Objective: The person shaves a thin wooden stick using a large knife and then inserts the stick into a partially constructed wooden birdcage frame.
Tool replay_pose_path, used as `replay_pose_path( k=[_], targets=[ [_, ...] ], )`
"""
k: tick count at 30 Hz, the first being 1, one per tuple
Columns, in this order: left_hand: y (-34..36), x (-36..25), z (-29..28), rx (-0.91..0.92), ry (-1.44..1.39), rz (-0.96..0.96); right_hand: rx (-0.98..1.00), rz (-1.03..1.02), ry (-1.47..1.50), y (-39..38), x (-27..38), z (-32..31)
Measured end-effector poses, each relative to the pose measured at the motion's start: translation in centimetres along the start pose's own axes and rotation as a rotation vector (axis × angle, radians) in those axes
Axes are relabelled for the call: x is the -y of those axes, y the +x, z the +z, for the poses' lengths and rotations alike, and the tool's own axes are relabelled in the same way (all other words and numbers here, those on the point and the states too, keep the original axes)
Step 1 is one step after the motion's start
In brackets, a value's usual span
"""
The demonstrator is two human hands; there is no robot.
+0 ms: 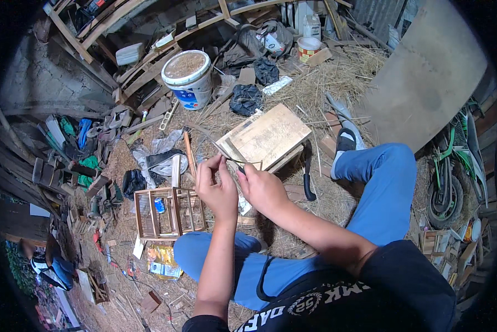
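Both hands (pixel 243 185) pinch thin stick (pixel 247 162)

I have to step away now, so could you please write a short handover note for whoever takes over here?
Left hand: pinches one end of a thin stick.
Right hand: grips the stick's other end; whether it holds a tool too cannot be told.
Things: small wooden cage frame on the straw at the left knee; wooden board block just beyond the hands; dark-handled knife to its right.
Done: the cage frame stands with some bars in.
Left: the stick is not yet in the cage.
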State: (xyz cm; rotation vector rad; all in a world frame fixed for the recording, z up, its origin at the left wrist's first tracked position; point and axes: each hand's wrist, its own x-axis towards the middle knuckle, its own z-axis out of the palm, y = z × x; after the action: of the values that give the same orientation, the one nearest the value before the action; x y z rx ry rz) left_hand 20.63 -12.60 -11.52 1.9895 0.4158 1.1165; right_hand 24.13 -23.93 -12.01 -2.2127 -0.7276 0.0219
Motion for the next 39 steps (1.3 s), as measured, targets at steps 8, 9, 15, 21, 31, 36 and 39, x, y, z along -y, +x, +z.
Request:
replay_pose_path(
  k=[8,9,15,21,31,36,39],
  targets=[
    [0.2,-0.3,0.6,-0.064,-0.078,0.012,0.01,0.074,-0.072,-1.7,-4.7,3.7],
    [0.4,-0.3,0.3,-0.055,-0.082,-0.024,0.01,0.078,-0.07,-1.7,-4.9,3.8],
    [0.6,1.6,0.3,0.007,-0.231,-0.087,-0.073,0.087,-0.014,-1.7,-5.7,4.7],
    [1.3,1.6,0.5,0.124,-0.286,-0.031,-0.071,0.1,0.153,-1.1,-6.1,4.5],
    [1.6,3.1,1.1,0.131,-0.331,-0.046,0.013,0.14,0.141,-0.1,-4.1,2.5],
    [1.8,3.5,0.8,0.195,-0.295,-0.05,-0.042,0.099,0.029,-0.4,-6.2,3.1],
    [1.7,3.4,1.0,0.134,-0.327,0.007,-0.024,0.082,-0.033,-0.6,-6.6,3.2]
  ],
)
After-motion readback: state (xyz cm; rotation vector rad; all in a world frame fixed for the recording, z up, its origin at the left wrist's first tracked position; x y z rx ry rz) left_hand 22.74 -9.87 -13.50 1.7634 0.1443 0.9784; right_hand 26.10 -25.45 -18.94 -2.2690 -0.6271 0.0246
